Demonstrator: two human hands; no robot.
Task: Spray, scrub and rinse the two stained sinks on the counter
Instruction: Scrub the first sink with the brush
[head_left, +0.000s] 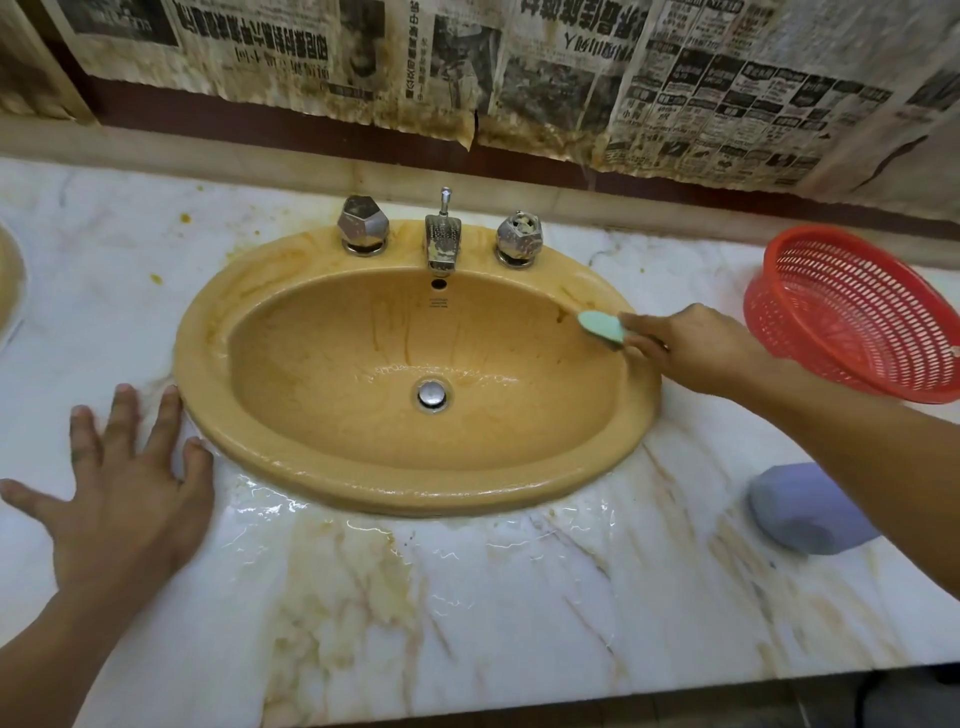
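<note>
A yellow-orange oval sink (363, 483) with brown streaks sits in the white marble counter (519, 597). My right hand (691, 353) grips a pale green scrub brush (602, 326), whose head touches the sink's upper right inner wall near a dark stain. My left hand (119, 493) lies flat with fingers spread on the counter, just left of the sink's rim. A chrome faucet (442, 244) with two faceted knobs stands at the back of the sink. The edge of a second sink (10, 280) shows at the far left.
A red plastic basket (857, 312) leans on the counter at the right. A lilac object (800, 514) lies under my right forearm. Stained newspaper (519, 78) covers the wall behind. The counter in front of the sink is wet and stained.
</note>
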